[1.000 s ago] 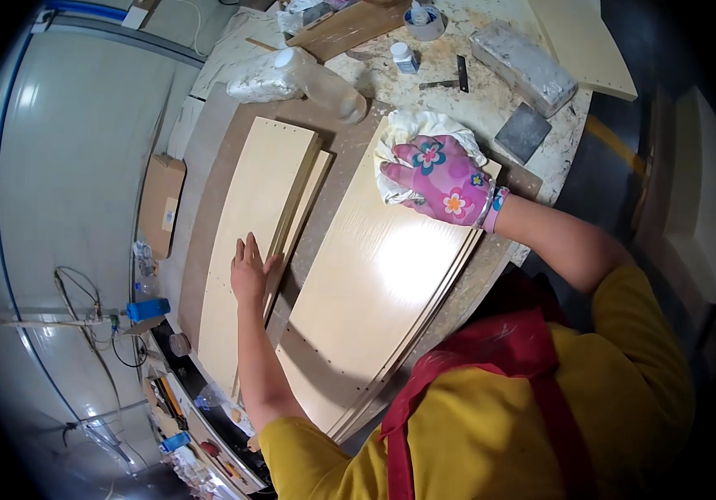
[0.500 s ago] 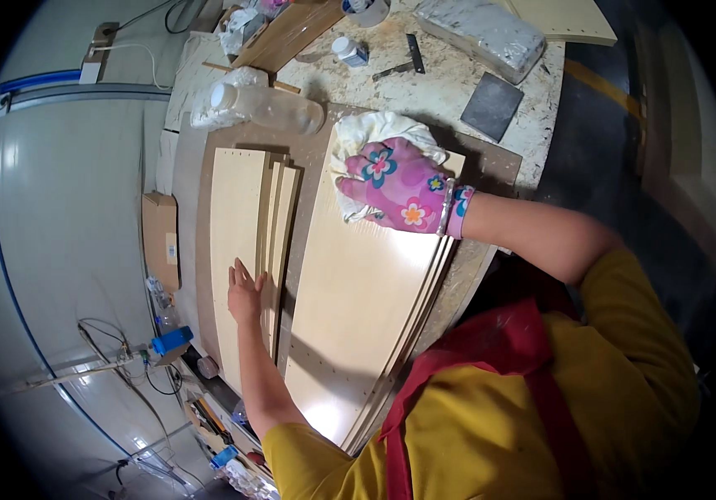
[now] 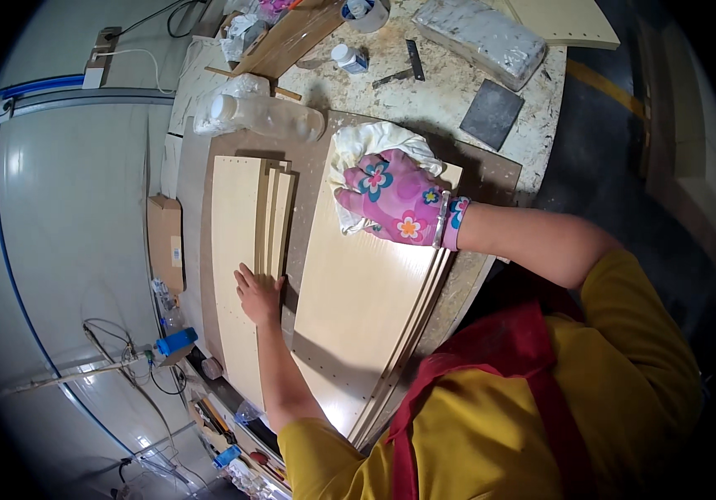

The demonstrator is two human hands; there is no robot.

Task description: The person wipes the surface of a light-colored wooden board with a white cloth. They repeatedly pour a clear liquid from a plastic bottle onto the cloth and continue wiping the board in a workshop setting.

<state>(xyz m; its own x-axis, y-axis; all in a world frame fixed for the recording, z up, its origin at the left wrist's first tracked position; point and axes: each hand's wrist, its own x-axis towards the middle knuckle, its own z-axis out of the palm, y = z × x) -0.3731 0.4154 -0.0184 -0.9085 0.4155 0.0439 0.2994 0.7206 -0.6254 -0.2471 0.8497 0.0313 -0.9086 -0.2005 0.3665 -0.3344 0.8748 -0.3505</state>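
Cloth (image 3: pixel 374 146), soft and light, lies bunched under the gloved right hand (image 3: pixel 399 200) pressing it on the stiff, smooth top panel (image 3: pixel 366 300) of the near stack, while the bare left hand (image 3: pixel 259 293) rests flat on the far stack (image 3: pixel 237 242); panels look best gripped by their long edges

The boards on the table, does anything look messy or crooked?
A little. The left stack of boards is fanned, its edges stepped rather than flush. The worktable top is blotchy and stained around the clear bottle lying on its side.

Plastic bottle (image 3: pixel 268 117), grey block (image 3: pixel 479 37), tape roll (image 3: pixel 365 12)
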